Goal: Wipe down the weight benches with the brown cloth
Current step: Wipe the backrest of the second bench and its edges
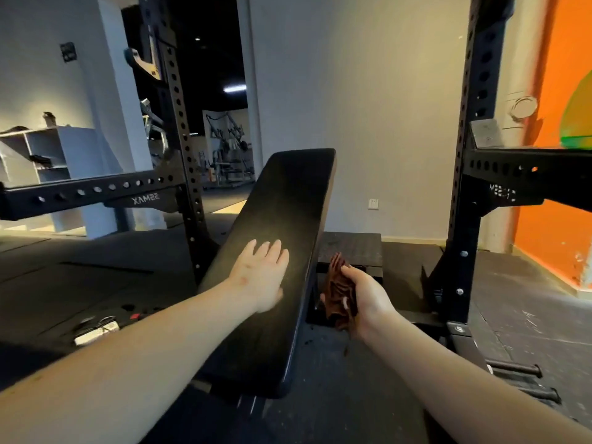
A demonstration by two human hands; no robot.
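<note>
- Brown cloth (338,293) is held bunched in the right hand (365,294), whose grip is clenched around it, fingers curled over the folds; the cloth hangs just beside the right edge of the weight bench (282,251), and it cannot be told whether it touches that edge.
- A loose end of the cloth is seen drooping below the right hand toward the floor (96,283).
- The left hand (261,272) is laid flat, palm down, on the black pad of the bench, its grip released and its fingers spread and extended, with nothing held.
- The bench pad is tilted, its far end raised toward the wall (368,91) and its near end lowest, close to the camera.
- Both bare forearms are seen reaching in from the lower corners, one on each side of the pad.
- The bench is framed by a black power rack (474,155), with perforated uprights at left and right and horizontal safety arms at both sides.
- A dark platform (352,248) is seen on the floor behind the cloth, against the wall.
- An orange wall panel (554,203) is visible at the far right, and white shelving (48,152) at the far left.
</note>
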